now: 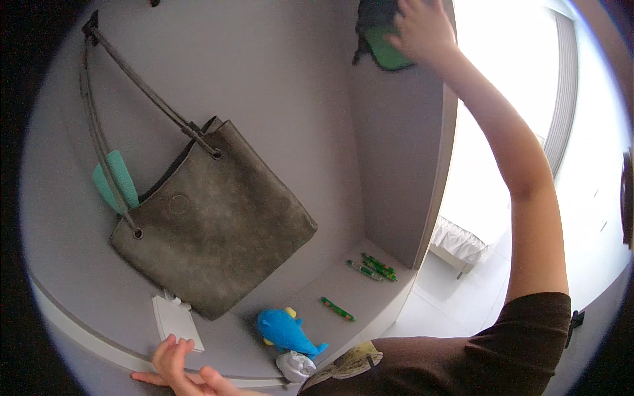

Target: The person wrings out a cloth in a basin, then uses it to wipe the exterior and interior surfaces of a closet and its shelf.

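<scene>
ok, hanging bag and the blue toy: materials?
Hanging bag: looks like grey-brown suede or faux leather, matte and mottled, with metal eyelets and cord straps. Blue toy: soft plush fabric by its fuzzy, rounded look, with yellow trim.

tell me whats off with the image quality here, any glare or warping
Head view: the window area at upper right is blown out to white, washing out detail around the raised right hand; fisheye bends the shelf edge into a curve and leaves dark corners; the grey bag is evenly lit and sharp; the left hand at the bottom edge is slightly soft.
</scene>
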The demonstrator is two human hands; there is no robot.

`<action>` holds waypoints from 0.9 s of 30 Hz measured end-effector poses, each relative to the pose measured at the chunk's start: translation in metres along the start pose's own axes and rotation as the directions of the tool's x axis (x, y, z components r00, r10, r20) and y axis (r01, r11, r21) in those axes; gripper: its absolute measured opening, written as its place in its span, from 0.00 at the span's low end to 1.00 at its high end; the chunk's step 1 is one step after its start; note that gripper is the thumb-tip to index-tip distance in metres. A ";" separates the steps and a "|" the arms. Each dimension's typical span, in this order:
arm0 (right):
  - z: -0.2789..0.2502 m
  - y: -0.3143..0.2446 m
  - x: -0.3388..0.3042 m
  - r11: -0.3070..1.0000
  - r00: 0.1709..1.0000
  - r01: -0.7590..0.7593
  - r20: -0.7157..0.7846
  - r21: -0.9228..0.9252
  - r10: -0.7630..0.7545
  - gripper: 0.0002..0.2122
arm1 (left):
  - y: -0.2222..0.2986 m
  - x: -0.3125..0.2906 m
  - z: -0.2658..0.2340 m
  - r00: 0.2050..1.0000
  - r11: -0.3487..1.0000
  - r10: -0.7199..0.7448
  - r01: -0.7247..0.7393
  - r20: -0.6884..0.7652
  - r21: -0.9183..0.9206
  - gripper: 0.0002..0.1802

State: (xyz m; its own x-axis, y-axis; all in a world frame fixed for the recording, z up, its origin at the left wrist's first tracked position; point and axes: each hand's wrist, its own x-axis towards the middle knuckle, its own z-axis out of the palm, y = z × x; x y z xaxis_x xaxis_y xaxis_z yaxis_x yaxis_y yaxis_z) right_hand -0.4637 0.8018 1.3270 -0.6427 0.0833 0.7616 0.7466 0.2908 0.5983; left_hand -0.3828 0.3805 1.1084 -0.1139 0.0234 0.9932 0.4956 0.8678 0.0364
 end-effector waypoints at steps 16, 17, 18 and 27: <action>0.084 -0.086 -0.138 0.848 0.942 0.275 -0.303 0.453 -0.143 0.21 | 0.089 -0.024 0.148 0.763 0.231 0.203 0.571 0.613 -0.788 0.17; 0.084 -0.084 -0.136 0.843 0.938 0.283 -0.317 0.457 -0.142 0.21 | 0.104 -0.017 0.158 0.773 0.220 0.283 0.524 0.568 -0.823 0.18; 0.086 -0.080 -0.134 0.814 0.922 0.245 -0.386 0.527 -0.027 0.16 | 0.123 -0.009 0.172 0.777 0.197 0.365 0.473 0.512 -0.859 0.20; 0.120 -0.067 -0.138 0.474 0.820 0.396 -0.535 0.787 0.204 0.11 | 0.258 0.016 0.338 0.918 0.224 0.260 0.246 0.301 -0.943 0.31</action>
State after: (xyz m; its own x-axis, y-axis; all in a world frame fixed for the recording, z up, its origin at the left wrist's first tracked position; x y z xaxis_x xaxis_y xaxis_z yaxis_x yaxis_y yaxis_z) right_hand -0.4457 0.8854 1.1522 -0.2825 -0.3825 0.8797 -0.0356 0.9206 0.3888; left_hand -0.5479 0.7727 1.0967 -0.2343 0.3966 0.8876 0.8950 -0.2685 0.3562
